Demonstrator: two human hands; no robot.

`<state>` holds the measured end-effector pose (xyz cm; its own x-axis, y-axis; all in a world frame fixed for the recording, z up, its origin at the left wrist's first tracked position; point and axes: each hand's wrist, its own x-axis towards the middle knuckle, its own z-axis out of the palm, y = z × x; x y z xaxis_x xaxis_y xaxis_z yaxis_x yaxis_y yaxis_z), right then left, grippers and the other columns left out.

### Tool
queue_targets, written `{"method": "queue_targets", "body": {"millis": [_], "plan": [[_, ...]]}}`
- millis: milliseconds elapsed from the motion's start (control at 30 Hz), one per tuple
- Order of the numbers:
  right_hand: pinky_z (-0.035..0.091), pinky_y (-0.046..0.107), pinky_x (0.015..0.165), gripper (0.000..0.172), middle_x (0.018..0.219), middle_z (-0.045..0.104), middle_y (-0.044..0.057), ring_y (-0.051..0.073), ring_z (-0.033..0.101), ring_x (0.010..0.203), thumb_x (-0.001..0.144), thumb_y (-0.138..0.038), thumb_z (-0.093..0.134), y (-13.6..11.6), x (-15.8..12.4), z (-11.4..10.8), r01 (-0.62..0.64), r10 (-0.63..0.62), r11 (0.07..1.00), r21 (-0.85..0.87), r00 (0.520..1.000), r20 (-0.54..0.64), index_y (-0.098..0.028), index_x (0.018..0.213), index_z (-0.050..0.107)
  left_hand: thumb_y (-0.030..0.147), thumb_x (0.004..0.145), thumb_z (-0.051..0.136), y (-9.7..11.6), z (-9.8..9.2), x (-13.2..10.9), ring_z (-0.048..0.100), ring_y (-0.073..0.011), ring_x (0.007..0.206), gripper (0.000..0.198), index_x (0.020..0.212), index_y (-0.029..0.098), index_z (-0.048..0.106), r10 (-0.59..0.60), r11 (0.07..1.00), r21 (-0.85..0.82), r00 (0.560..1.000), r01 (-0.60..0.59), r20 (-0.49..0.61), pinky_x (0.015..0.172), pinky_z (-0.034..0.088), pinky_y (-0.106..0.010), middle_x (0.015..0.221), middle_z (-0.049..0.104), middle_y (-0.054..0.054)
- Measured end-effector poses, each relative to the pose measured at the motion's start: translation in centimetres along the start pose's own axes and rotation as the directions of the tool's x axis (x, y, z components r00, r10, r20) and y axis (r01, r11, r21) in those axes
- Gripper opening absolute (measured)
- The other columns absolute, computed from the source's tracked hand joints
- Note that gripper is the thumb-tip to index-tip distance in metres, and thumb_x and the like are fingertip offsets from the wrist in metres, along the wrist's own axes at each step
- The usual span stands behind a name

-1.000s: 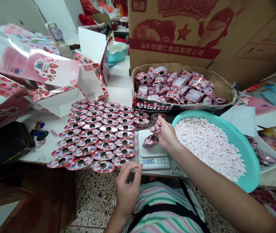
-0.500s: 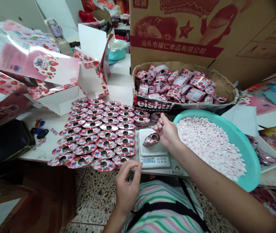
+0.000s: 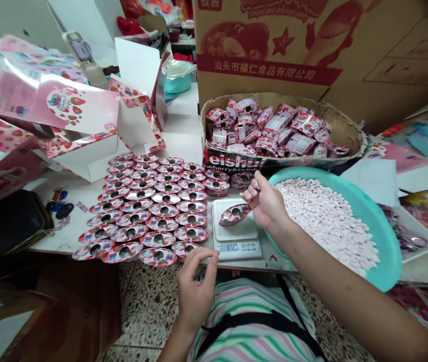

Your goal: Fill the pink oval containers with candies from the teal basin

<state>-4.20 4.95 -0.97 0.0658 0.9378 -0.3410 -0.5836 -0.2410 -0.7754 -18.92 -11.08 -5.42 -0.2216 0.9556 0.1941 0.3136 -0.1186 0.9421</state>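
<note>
An oval strawberry-print packet (image 3: 234, 214) with a dark round hole in its top lies on the pan of a white digital scale (image 3: 236, 250). My right hand (image 3: 269, 203) hovers at the packet's right end, fingers curled together; whatever they hold is hidden. By the scale's front left corner rests my left hand (image 3: 197, 286). Its fingers are loosely bent, thumb and index close to each other, with nothing visible between them. Right of the scale, a turquoise basin (image 3: 393, 251) holds many small pale pink candies (image 3: 323, 226). Left of it stand rows of similar oval packets (image 3: 134, 217).
Behind the scale sits a cut-down carton (image 3: 214, 155) full of strawberry packets. A large brown box (image 3: 266, 65) rises at the back. Open printed boxes (image 3: 86, 146), a black pouch (image 3: 18, 221) and keys (image 3: 61, 206) lie to the left.
My right hand has shifted slightly to the right and away from the packet. The scale's reading has dropped from about 91 to about 87. My left hand stays in place.
</note>
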Motion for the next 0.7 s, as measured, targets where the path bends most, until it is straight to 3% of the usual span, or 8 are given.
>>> {"method": "queue_targets", "body": {"millis": [167, 267, 433, 567, 700], "plan": [[0.043, 0.022, 0.049, 0.042, 0.045, 0.033, -0.007, 0.008, 0.033, 0.042, 0.080, -0.043, 0.068, -0.1, -0.1, -0.2, -0.054, 0.053, 0.998, 0.024, 0.998, 0.035, -0.021, 0.056, 0.042, 0.019, 0.088, 0.056, 0.3, 0.1, 0.0, 0.061, -0.0144, 0.083, 0.009, 0.084, 0.020, 0.063, 0.001, 1.000, 0.006, 1.000, -0.001, 0.009, 0.078, 0.047, -0.025, 0.084, 0.066, -0.001], [0.037, 0.021, 0.044, 0.035, 0.046, 0.031, -0.007, 0.008, 0.026, 0.040, 0.087, -0.036, 0.053, -0.6, -0.2, -0.3, -0.136, 0.134, 0.991, 0.011, 0.986, 0.099, -0.020, 0.058, 0.042, 0.020, 0.088, 0.055, 0.4, 0.2, -0.1, 0.061, -0.0145, 0.083, 0.008, 0.085, 0.019, 0.063, 0.004, 1.000, 0.010, 1.000, -0.004, 0.014, 0.078, 0.047, -0.025, 0.084, 0.065, -0.002], [0.026, 0.020, 0.038, 0.014, 0.049, 0.027, -0.007, 0.008, 0.018, 0.041, 0.075, -0.019, 0.047, -2.0, -0.7, -0.7, -0.223, 0.231, 0.972, -0.068, 0.960, 0.160, -0.019, 0.061, 0.045, 0.021, 0.088, 0.055, 0.3, 0.1, -0.1, 0.062, -0.0153, 0.083, 0.008, 0.086, 0.020, 0.063, 0.008, 0.999, 0.053, 1.000, -0.009, 0.016, 0.077, 0.048, -0.026, 0.085, 0.066, -0.002], [0.026, 0.019, 0.040, 0.010, 0.053, 0.028, -0.007, 0.007, 0.020, 0.045, 0.072, -0.021, 0.059, -3.3, -1.6, -2.0, -0.197, 0.217, 0.973, -0.120, 0.957, 0.191, -0.017, 0.067, 0.051, 0.019, 0.087, 0.056, 0.3, 0.0, 1.3, 0.061, -0.0178, 0.089, 0.009, 0.093, 0.021, 0.063, 0.164, 0.955, 0.241, 0.985, -0.171, 0.048, 0.083, 0.048, -0.031, 0.090, 0.066, -0.003], [0.029, 0.019, 0.044, 0.017, 0.056, 0.030, -0.006, 0.008, 0.024, 0.049, 0.076, -0.028, 0.065, -4.9, -3.0, -4.6, -0.102, 0.127, 0.982, -0.158, 0.979, 0.157, -0.017, 0.069, 0.055, 0.020, 0.085, 0.059, 0.5, 0.6, 3.7, 0.056, -0.0232, 0.104, 0.023, 0.107, 0.021, 0.060, 0.347, 0.800, 0.478, 0.929, -0.363, 0.126, 0.094, 0.044, -0.040, 0.105, 0.064, -0.008]]}}
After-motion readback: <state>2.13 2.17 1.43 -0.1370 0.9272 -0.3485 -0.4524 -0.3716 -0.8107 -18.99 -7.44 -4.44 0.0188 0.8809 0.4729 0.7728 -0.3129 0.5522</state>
